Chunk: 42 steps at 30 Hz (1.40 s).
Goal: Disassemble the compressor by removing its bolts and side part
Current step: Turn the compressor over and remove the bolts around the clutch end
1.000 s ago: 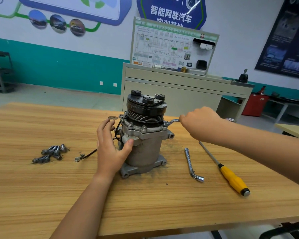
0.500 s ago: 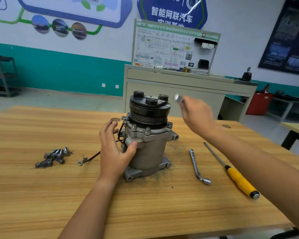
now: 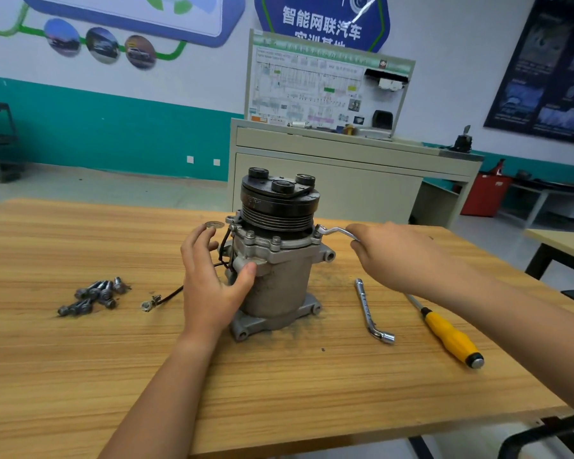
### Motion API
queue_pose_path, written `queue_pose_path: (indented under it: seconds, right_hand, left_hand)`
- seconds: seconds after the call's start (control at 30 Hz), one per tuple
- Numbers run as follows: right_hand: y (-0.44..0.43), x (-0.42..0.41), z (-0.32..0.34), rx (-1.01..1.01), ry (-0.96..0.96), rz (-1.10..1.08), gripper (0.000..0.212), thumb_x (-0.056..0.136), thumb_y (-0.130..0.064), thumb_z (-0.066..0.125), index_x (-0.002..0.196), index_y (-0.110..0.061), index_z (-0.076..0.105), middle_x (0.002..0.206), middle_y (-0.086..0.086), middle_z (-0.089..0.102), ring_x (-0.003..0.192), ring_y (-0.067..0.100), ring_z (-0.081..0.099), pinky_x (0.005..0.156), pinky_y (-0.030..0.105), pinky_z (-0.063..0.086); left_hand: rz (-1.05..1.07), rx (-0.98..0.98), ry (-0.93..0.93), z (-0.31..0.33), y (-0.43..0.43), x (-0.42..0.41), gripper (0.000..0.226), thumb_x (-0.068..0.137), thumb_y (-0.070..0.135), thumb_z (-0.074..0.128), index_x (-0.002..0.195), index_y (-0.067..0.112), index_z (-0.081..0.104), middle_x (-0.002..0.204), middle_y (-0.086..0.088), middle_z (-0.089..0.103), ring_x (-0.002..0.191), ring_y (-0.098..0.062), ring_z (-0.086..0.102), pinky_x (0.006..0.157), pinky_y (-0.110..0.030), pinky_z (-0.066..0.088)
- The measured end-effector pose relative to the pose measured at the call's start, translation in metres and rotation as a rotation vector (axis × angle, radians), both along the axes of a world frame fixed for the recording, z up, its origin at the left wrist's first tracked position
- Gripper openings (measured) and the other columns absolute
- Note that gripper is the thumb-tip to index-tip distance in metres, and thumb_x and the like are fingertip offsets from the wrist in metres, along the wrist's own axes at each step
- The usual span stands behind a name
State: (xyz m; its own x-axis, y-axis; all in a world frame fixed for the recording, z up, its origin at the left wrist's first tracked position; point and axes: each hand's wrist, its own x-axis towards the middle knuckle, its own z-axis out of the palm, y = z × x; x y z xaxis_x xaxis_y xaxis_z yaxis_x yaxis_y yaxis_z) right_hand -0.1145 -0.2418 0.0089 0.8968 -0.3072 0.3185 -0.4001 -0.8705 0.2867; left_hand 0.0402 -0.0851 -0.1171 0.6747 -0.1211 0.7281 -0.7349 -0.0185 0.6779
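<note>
Grey cast-metal compressor (image 3: 275, 279), black pulley on top, upright at centre of wooden worktop (image 3: 279, 392). Left hand (image 3: 209, 279) curled round body, bracing. Right hand (image 3: 401, 256) clasps bent chrome wrench (image 3: 333, 230), seated on right-side flange bolt (image 3: 318, 231). Recommend: socket square, brace steady.

one head-worn view looks forward and down, close over the table (image 3: 80, 376).

Grey compressor (image 3: 275, 260) — upright, mid-table

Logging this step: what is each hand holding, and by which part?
The right hand grips the bent wrench by its handle end; left hand holds the compressor by its left side.
</note>
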Motion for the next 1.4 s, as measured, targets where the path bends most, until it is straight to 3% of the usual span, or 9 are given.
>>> queue_pose_path:
  seconds: [0.17, 0.37, 0.5, 0.6, 0.73, 0.83, 0.97, 1.1, 1.4]
  right_hand:
    - [0.011, 0.005, 0.005, -0.260, 0.134, -0.003, 0.023, 0.091, -0.007, 0.041, 0.114, -0.011, 0.045, 0.057, -0.002, 0.032, 0.045, 0.012, 0.030, 0.038, 0.024, 0.022]
    - [0.003, 0.007, 0.013, -0.231, 0.208, 0.062, 0.016, 0.094, -0.030, 0.031, 0.092, -0.015, 0.036, 0.058, -0.003, 0.035, 0.048, 0.011, 0.034, 0.041, 0.025, 0.027]
    - [-0.022, 0.012, 0.012, -0.330, 0.244, 0.067, 0.011, 0.092, -0.010, 0.038, 0.104, -0.012, 0.038, 0.058, -0.002, 0.043, 0.046, 0.013, 0.040, 0.041, 0.024, 0.028]
    - [-0.041, 0.031, 0.010, -0.351, 0.198, 0.102, 0.024, 0.089, -0.001, 0.042, 0.111, -0.010, 0.041, 0.073, 0.001, 0.053, 0.062, 0.021, 0.053, 0.068, 0.032, 0.043]
    - [-0.047, 0.065, -0.001, -0.385, -0.052, 0.273, 0.032, 0.079, 0.012, 0.052, 0.109, -0.001, 0.057, 0.100, 0.016, 0.065, 0.096, 0.030, 0.062, 0.106, 0.054, 0.024]
    - [-0.045, 0.076, -0.006, -0.322, -0.232, 0.438, 0.030, 0.065, 0.018, 0.066, 0.094, 0.008, 0.066, 0.093, 0.024, 0.068, 0.085, 0.034, 0.068, 0.093, 0.062, 0.037]
    - [-0.053, 0.061, -0.006, -0.204, -0.315, 0.387, 0.031, 0.087, 0.003, 0.055, 0.118, 0.004, 0.058, 0.098, 0.023, 0.067, 0.087, 0.032, 0.066, 0.098, 0.053, 0.037]
    - [-0.044, 0.020, 0.004, 0.144, -0.637, 0.317, 0.038, 0.097, -0.014, 0.044, 0.134, -0.006, 0.044, 0.062, 0.002, 0.053, 0.049, 0.019, 0.045, 0.050, 0.028, 0.036]
    - [-0.008, -0.023, -0.009, 0.018, -0.110, 0.029, 0.028, 0.098, -0.030, 0.034, 0.123, -0.023, 0.046, 0.063, -0.007, 0.042, 0.061, 0.017, 0.051, 0.048, 0.028, 0.038]
  left_hand:
    - [0.002, 0.005, -0.003, 0.001, -0.001, -0.002, 0.078, 0.071, 0.053, 0.052, 0.136, 0.013, 0.036, 0.140, -0.003, 0.031, 0.111, -0.003, 0.041, 0.081, 0.004, 0.030]
    - [-0.020, -0.016, 0.006, 0.001, -0.001, -0.002, 0.076, 0.071, 0.052, 0.053, 0.136, 0.014, 0.036, 0.140, -0.001, 0.031, 0.113, -0.003, 0.041, 0.085, 0.003, 0.030]
    - [0.019, -0.009, 0.003, 0.001, -0.001, -0.002, 0.078, 0.071, 0.053, 0.054, 0.136, 0.014, 0.035, 0.142, -0.001, 0.028, 0.126, -0.013, 0.037, 0.099, -0.017, 0.032]
    - [0.048, 0.012, -0.003, 0.001, 0.000, -0.001, 0.080, 0.071, 0.055, 0.054, 0.136, 0.013, 0.035, 0.144, -0.004, 0.026, 0.132, -0.019, 0.033, 0.103, -0.029, 0.031]
    - [0.057, 0.025, 0.008, 0.002, 0.002, -0.001, 0.083, 0.069, 0.056, 0.054, 0.136, 0.011, 0.036, 0.145, -0.003, 0.024, 0.134, -0.018, 0.031, 0.104, -0.030, 0.030]
    - [0.054, 0.027, 0.010, 0.004, 0.003, -0.002, 0.084, 0.069, 0.057, 0.054, 0.136, 0.011, 0.035, 0.145, -0.004, 0.025, 0.133, -0.020, 0.032, 0.105, -0.036, 0.033]
    - [0.028, 0.019, 0.008, 0.004, 0.005, -0.004, 0.076, 0.070, 0.055, 0.054, 0.134, 0.025, 0.028, 0.144, -0.005, 0.024, 0.133, -0.023, 0.033, 0.106, -0.045, 0.036]
    - [0.024, 0.024, 0.007, 0.004, 0.003, -0.003, 0.078, 0.070, 0.055, 0.053, 0.136, 0.021, 0.030, 0.144, -0.007, 0.024, 0.132, -0.024, 0.034, 0.106, -0.043, 0.036]
    - [0.005, -0.010, -0.013, 0.000, 0.001, 0.000, 0.074, 0.071, 0.054, 0.054, 0.135, 0.028, 0.029, 0.144, -0.001, 0.023, 0.128, -0.017, 0.036, 0.099, -0.026, 0.033]
